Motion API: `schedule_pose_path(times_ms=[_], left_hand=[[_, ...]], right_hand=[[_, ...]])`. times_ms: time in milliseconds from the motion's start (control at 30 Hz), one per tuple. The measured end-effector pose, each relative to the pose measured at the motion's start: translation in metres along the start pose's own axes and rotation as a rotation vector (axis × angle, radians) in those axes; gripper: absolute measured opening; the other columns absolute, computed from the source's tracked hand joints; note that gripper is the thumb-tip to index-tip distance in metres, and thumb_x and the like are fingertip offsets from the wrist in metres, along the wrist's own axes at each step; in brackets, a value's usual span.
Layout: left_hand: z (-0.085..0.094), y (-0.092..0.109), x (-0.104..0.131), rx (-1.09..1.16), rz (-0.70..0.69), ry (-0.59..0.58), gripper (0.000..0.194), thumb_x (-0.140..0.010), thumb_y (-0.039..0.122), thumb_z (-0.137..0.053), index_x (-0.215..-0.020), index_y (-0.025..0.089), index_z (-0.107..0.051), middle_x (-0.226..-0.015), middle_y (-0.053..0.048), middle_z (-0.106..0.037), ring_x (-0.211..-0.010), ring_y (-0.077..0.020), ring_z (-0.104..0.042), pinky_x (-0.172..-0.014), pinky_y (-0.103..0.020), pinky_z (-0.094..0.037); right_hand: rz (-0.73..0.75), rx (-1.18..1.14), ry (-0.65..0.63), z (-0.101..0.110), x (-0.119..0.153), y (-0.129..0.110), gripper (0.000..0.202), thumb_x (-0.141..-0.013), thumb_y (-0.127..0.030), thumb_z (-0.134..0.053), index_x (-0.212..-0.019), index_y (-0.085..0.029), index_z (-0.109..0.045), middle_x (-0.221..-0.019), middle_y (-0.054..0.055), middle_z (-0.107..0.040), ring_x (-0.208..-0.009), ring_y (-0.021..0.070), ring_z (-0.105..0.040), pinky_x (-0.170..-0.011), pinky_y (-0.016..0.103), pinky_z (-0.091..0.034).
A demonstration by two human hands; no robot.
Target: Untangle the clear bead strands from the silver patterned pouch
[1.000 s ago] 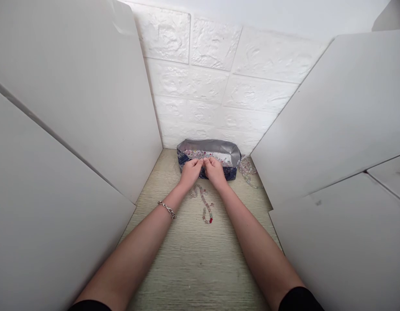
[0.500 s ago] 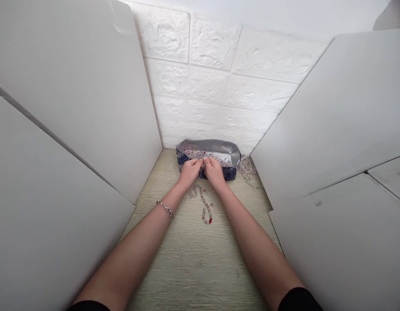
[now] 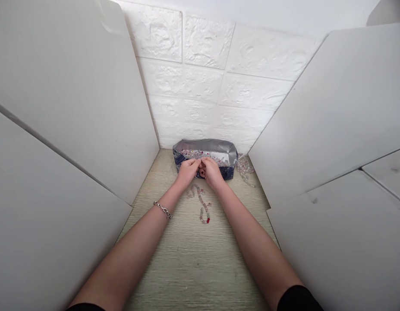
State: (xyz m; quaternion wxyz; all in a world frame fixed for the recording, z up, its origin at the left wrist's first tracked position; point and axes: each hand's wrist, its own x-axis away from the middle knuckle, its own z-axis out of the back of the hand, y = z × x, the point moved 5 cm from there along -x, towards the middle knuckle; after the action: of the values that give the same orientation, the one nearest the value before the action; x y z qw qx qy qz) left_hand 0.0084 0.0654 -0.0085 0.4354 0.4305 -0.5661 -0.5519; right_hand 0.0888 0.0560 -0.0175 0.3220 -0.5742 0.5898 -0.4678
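My left hand (image 3: 188,169) and my right hand (image 3: 212,171) meet at the fingertips over the front edge of an open foil-lined bag (image 3: 231,172). Both are closed in a pinch; what they hold is too small to make out. Loose beads (image 3: 197,153) in clear, pink and red lie inside the bag, which is dark blue outside and silver inside. Below my hands, a curved string of beads (image 3: 203,202) with red ones at its near end rests on the wooden surface. More strung beads (image 3: 245,169) lie in a heap right of the bag.
White panels stand close on the left (image 3: 73,108) and right (image 3: 332,129). A white brick-patterned wall (image 3: 200,82) rises behind the bag. The pale wood-grain surface (image 3: 193,263) runs between the panels beneath my forearms.
The view has shifted slightly, moving the whole scene a little left. The fingers of my right hand have changed pose, with the lower ones now showing more beneath the pinch.
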Motion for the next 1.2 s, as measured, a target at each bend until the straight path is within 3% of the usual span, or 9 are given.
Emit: schedule_pose_path(times_ms=[167, 300, 400, 533, 767, 967, 1200], left_hand=[[0.001, -0.001, 0.000, 0.036, 0.022, 0.029, 0.027, -0.067, 0.038, -0.046, -0.053, 0.015, -0.043, -0.038, 0.007, -0.034, -0.033, -0.0028, -0.026, -0.036, -0.018, -0.019], [0.002, -0.002, 0.001, 0.142, 0.045, 0.067, 0.025, -0.069, 0.035, -0.047, -0.055, 0.015, -0.041, -0.037, 0.009, -0.026, -0.031, -0.0017, -0.021, -0.035, -0.017, -0.016], [0.003, -0.001, 0.002, 0.208, 0.068, 0.077, 0.024, -0.070, 0.034, -0.046, -0.055, 0.016, -0.038, -0.038, 0.009, -0.023, -0.031, -0.0010, -0.018, -0.034, -0.017, -0.015], [0.002, -0.001, 0.002, 0.224, 0.083, 0.046, 0.024, -0.071, 0.033, -0.046, -0.056, 0.016, -0.038, -0.038, 0.009, -0.023, -0.031, -0.0007, -0.017, -0.035, -0.017, -0.015], [-0.001, -0.001, 0.002, 0.215, 0.061, -0.025, 0.025, -0.071, 0.035, -0.045, -0.057, 0.015, -0.039, -0.039, 0.010, -0.023, -0.031, -0.0005, -0.018, -0.035, -0.016, -0.014], [-0.002, 0.001, 0.004, 0.192, 0.060, -0.017, 0.020, -0.071, 0.031, -0.043, -0.058, 0.015, -0.040, -0.039, 0.009, -0.025, -0.032, -0.0007, -0.018, -0.035, -0.017, -0.014], [-0.003, 0.003, 0.004, 0.164, 0.045, -0.027, 0.013, -0.066, 0.025, -0.045, -0.059, 0.015, -0.045, -0.040, 0.008, -0.028, -0.034, -0.0013, -0.022, -0.036, -0.017, -0.016]], right_hand=[[-0.095, -0.142, -0.093, -0.007, 0.007, 0.000, 0.014, -0.070, -0.026, -0.048, -0.061, -0.018, -0.040, -0.048, -0.006, -0.036, -0.037, 0.0043, -0.028, -0.034, 0.019, -0.016], [-0.057, -0.149, -0.160, -0.009, 0.007, -0.002, 0.019, -0.066, -0.030, -0.055, -0.060, -0.017, -0.042, -0.046, -0.008, -0.032, -0.034, 0.0023, -0.022, -0.033, 0.019, -0.014], [-0.031, -0.126, -0.172, -0.007, 0.006, -0.004, 0.018, -0.063, -0.028, -0.059, -0.064, -0.015, -0.048, -0.051, -0.007, -0.040, -0.034, 0.0007, -0.024, -0.033, 0.018, -0.014], [0.012, -0.073, -0.211, -0.004, 0.006, -0.008, 0.019, -0.061, -0.028, -0.062, -0.069, -0.013, -0.054, -0.058, -0.005, -0.048, -0.034, -0.0004, -0.027, -0.032, 0.018, -0.016], [-0.040, -0.141, -0.274, 0.000, 0.005, -0.005, 0.018, -0.062, -0.028, -0.062, -0.068, -0.014, -0.053, -0.057, -0.006, -0.046, -0.034, -0.0011, -0.025, -0.031, 0.016, -0.016], [-0.115, -0.257, -0.247, 0.006, 0.003, -0.001, 0.017, -0.064, -0.022, -0.060, -0.079, -0.015, -0.055, -0.053, -0.007, -0.043, -0.034, -0.0006, -0.022, -0.032, 0.015, -0.016], [-0.126, -0.265, -0.257, 0.007, 0.003, 0.000, 0.015, -0.065, -0.021, -0.059, -0.078, -0.016, -0.055, -0.055, -0.006, -0.046, -0.034, -0.0003, -0.022, -0.031, 0.015, -0.017]])
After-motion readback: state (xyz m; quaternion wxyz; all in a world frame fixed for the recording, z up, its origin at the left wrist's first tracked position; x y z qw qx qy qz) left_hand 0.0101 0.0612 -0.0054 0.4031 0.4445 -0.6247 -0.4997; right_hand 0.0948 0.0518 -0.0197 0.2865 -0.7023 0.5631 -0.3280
